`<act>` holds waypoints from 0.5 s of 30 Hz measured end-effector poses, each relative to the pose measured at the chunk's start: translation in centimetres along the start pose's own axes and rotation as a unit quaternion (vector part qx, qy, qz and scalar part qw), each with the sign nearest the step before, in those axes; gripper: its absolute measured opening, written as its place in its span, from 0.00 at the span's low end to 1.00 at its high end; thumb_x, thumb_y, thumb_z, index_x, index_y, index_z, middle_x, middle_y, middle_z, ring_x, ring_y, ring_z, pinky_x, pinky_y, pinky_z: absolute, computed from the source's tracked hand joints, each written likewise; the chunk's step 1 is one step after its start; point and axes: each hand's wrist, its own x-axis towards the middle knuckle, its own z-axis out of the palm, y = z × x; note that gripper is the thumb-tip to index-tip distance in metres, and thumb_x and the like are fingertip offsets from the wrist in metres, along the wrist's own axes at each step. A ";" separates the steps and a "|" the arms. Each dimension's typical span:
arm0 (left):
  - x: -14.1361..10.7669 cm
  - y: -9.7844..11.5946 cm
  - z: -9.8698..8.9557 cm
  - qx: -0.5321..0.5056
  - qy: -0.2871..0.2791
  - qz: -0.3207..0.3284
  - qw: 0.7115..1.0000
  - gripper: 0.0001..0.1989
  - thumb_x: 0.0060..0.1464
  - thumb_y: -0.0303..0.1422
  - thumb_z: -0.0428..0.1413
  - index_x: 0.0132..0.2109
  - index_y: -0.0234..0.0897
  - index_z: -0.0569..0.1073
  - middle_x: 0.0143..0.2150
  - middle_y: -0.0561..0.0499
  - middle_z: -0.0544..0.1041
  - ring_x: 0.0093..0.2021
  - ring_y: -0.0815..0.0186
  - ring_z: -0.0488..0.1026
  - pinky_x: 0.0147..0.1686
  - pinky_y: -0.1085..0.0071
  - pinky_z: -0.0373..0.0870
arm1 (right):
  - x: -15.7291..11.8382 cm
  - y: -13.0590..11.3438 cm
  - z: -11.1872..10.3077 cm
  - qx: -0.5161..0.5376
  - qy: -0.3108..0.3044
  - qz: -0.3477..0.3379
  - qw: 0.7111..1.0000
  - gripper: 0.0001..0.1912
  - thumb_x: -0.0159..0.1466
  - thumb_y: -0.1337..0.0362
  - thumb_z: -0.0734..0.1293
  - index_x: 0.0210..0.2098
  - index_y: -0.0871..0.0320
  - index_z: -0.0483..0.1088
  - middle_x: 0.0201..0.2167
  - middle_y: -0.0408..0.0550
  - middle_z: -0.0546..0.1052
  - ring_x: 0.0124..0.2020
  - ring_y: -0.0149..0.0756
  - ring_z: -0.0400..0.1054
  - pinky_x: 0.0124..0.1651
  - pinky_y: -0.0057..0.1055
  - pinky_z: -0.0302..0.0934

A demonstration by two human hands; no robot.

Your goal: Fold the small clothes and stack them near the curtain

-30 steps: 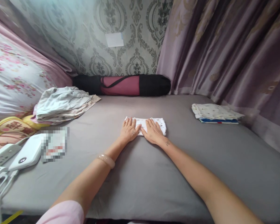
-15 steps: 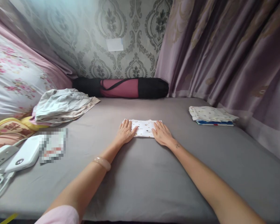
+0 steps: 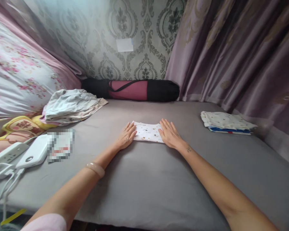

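Observation:
A white folded cloth [image 3: 147, 132] with small printed figures lies flat on the grey bed sheet [image 3: 139, 179]. My left hand [image 3: 127, 136] rests flat at its left edge, fingers stretched out and pointing away from me. At the right edge my right hand [image 3: 170, 134] lies palm down with fingers extended, partly over the cloth. Neither hand grips anything. The cloth's side edges are partly hidden under the hands.
Right of the hands sits a stack of folded clothes [image 3: 227, 122]. A crumpled pile of clothes [image 3: 69, 106] lies at the left, near a white power bank [image 3: 36, 152] and a power strip [image 3: 9, 154] with cables. Along the wall lies a black and pink rolled bag [image 3: 128, 89].
My hands have moved slightly apart, uncovering more of the cloth between them. The camera view has turned a little to the left, and the cloth still lies flat.

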 end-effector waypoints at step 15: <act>-0.5 0.8 -0.5 -0.015 -0.016 -0.047 0.999 0.29 0.66 0.44 0.36 0.66 0.35 0.59 0.71 0.46 0.53 0.71 0.56 0.47 0.67 0.57 0.47 | 0.9 0.9 0.7 0.009 -0.112 0.005 0.994 0.35 0.69 0.53 0.44 0.68 0.69 0.50 0.70 0.58 0.48 0.71 0.43 0.39 0.70 0.43 0.36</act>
